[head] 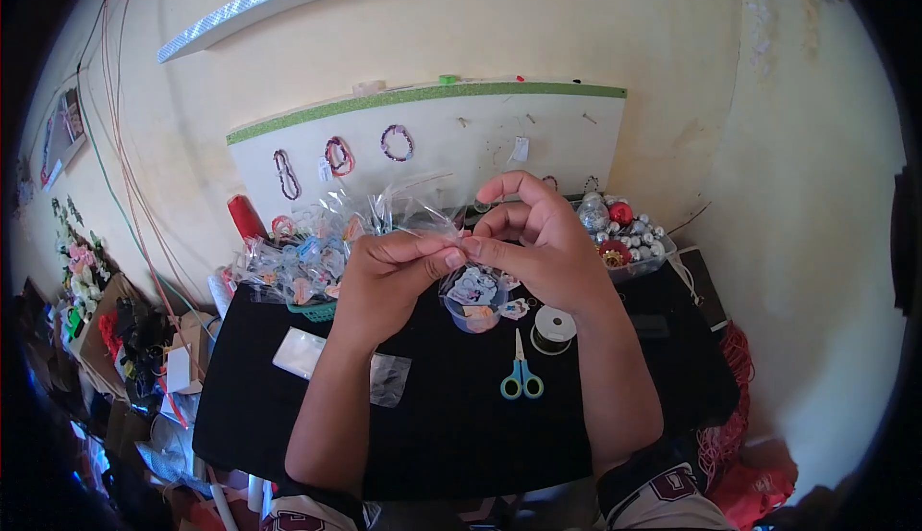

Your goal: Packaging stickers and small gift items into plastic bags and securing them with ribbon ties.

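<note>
My left hand and my right hand meet over the middle of the black-covered table. Between left thumb and forefinger is the gathered neck of a clear plastic bag, its loose top fanning up and left. My right thumb and forefinger pinch the same neck; the other right fingers curl above. Just below hangs a blue cartoon cutout, seen through clear film; whether it sits inside this bag I cannot tell. Behind it stands a small clear tub with printed cutouts. Scissors with blue handles lie closer to me.
A spool stands beside the scissors. Clear plastic sleeves lie near my left forearm. A green basket heaped with bagged pieces is at back left. At back right, a plastic container holds baubles. Behind, a white board carries bracelets.
</note>
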Demonstrator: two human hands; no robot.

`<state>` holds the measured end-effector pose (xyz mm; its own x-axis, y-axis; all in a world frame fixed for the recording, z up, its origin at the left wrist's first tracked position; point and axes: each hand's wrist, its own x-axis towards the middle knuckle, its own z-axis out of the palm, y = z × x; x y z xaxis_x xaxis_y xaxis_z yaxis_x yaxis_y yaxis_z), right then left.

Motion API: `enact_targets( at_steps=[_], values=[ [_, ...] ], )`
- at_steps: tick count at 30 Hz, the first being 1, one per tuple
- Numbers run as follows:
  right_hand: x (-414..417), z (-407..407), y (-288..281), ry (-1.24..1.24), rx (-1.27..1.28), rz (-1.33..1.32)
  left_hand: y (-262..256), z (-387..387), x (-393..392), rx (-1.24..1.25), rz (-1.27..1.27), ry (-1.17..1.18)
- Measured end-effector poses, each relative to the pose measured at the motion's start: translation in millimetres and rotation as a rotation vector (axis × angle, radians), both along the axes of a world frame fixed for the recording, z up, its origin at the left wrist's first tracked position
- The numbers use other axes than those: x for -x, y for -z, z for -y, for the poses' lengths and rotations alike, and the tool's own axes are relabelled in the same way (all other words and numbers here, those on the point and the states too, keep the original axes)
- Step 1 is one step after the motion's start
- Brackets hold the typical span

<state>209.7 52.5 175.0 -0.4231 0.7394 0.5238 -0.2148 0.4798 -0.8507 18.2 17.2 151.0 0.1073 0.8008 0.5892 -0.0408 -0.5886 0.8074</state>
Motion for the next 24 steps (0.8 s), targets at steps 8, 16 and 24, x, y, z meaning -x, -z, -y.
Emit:
enact_targets(
  at_steps=[8, 16, 24],
  values=[
    [-2.9, -14.1, 7.3, 0.05, -0.088, 0.123, 1.4, -6.8, 3.9, 0.155, 0.115, 0.129],
    [-7.4, -12.1, 1.3, -0.243, 0.212, 0.018, 2.8, -4.3, 7.8, 0.201, -0.101, 0.121],
    [-7.2, -6.0, -0.1, -0.064, 0.166, 0.079, -1.8, 1.0, 1.6, 0.086, -0.489, 0.136]
  ],
)
